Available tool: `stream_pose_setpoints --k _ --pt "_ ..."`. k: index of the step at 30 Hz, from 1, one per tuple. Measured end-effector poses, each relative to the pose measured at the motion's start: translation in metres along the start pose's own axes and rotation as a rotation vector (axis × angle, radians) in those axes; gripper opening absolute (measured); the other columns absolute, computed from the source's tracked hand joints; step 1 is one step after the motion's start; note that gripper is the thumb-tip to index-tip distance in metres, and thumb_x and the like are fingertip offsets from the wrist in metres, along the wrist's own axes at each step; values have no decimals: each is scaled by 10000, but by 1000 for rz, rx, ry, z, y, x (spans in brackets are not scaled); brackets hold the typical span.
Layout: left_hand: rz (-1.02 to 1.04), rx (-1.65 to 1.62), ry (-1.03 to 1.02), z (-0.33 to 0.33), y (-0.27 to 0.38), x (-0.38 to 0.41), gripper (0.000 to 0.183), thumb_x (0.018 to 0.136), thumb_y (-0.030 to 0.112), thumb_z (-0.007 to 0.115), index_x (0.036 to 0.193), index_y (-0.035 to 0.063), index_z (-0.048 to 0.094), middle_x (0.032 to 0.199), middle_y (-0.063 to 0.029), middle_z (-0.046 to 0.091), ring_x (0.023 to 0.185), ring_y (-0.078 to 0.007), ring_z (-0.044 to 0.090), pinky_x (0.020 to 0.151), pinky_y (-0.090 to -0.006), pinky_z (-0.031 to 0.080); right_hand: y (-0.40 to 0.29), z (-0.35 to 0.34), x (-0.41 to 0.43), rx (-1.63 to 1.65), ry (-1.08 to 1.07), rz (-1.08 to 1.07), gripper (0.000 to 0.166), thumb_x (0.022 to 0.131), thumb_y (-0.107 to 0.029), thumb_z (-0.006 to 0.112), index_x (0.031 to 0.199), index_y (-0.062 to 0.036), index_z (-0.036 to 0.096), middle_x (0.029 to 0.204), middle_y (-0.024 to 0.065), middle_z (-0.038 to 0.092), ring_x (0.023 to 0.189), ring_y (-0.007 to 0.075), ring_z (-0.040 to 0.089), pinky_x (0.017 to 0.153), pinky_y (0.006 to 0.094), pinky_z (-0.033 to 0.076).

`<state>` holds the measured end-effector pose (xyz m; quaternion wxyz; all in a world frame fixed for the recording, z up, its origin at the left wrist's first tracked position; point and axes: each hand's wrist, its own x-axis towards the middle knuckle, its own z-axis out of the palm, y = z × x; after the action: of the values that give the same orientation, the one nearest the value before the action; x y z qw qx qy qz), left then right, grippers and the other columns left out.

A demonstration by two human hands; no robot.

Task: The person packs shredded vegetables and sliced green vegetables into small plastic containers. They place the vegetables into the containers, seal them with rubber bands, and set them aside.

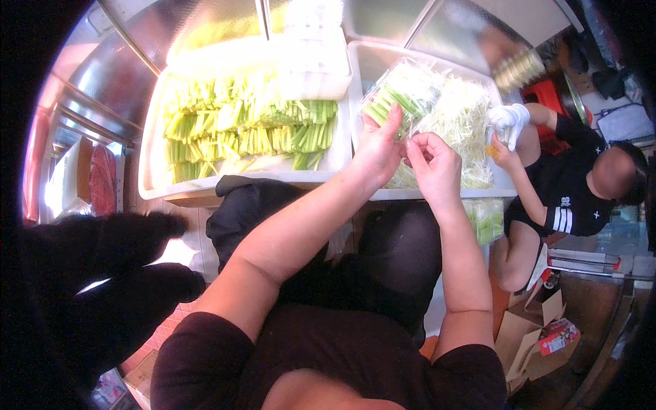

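Observation:
My left hand (382, 146) grips the near end of a clear plastic container (397, 95), which is tilted over the right tray and holds cut green stalks and pale shreds. Against its near corner, my right hand (433, 164) has thumb and fingertips pinched together; whether something thin is between them cannot be told. Beneath and to the right, pale shredded vegetable (464, 123) fills much of a white plastic tray (446, 193). In the left white tray (236, 179) lie rows of cut green vegetable stalks (251, 133).
Stacked clear containers (315, 66) stand on the left tray's back right part, washed out by glare. A co-worker (574, 179) sits at the right, one gloved hand near the right tray. A filled clear container (484, 220) is below that tray's edge. An open cardboard box (533, 338) lies lower right.

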<state>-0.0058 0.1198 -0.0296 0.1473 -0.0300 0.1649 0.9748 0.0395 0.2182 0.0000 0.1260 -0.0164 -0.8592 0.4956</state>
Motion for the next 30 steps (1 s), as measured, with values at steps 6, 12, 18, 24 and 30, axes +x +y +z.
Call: stream_pose_setpoints --k 6,12,18,24,30 --pt "0 -84 47 9 10 -4 453 872 155 584 1274 116 380 1222 -45 492 1100 -208 499 945 -390 442 14 -28 0 -47 52 -8 57 811 -74 627 827 -20 622 663 72 638 590 102 604 546 237 460" --pt "-59 137 -43 7 7 -8 477 801 -38 609 1216 108 425 1117 -28 550 1006 -169 554 882 -316 477 7 -65 27 -114 43 162 425 919 -393 466 1150 -56 581 1055 113 630 990 199 588 854 305 431" --pt "-186 221 -29 5 -12 -20 524 744 -90 631 1188 120 450 1116 -21 535 991 -169 542 836 -315 469 7 -13 45 434 208 -152 352 922 -208 513 1196 12 528 1174 123 573 1082 171 533 941 313 407" --pt "-358 66 -2 -8 1 -12 279 909 172 530 1181 117 504 1122 -22 560 1024 -155 523 959 -357 404 -2 -6 48 269 442 -386 171 854 -54 570 991 11 649 997 107 657 914 154 616 806 264 477" --pt "-155 79 75 9 2 -13 330 841 68 609 1151 47 501 1110 -49 568 1036 -190 543 976 -331 429 -19 -21 34 529 373 -270 360 832 -50 598 1165 -18 468 1093 87 529 986 152 527 854 262 447"
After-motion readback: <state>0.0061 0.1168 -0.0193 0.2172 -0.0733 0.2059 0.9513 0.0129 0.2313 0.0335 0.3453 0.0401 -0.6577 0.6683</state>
